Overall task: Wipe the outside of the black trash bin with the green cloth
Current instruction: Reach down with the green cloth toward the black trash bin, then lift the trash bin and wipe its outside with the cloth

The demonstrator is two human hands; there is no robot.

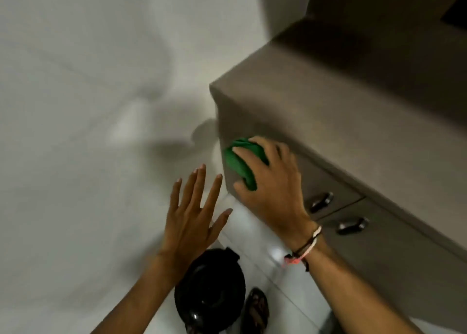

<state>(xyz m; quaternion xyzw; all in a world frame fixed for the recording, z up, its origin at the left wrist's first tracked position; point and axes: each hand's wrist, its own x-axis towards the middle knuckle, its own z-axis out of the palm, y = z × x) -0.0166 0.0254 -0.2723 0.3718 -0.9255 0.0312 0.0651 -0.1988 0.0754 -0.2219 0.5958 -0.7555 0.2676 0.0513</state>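
The pale floor (75, 106) fills the space to the left of and beyond both hands, blurred, with faint tile joints and soft shadows. To the right of the hands stands a grey-brown counter (341, 101) whose corner reaches toward the right hand; below its top, just right of that wrist, sit two drawer fronts, each with a dark metal handle (321, 202), the second handle (352, 225) lower and further right. Below the left hand and beside its forearm is the black trash bin (210, 293), round, glossy, lid on, standing on the floor; neither hand touches it. Just right of the bin, under the right forearm, a foot in a dark sandal (255, 311) shows. The right hand (273, 182) is clasped around the green cloth (240, 162), which is bunched against the counter's corner, fingers curled over it. The left hand (192, 215) hangs empty, fingers spread wide, palm down, apart from the cloth. The right wrist wears thin bracelets (307, 249), black, white and pink. No brand, label or writing can be read anywhere.
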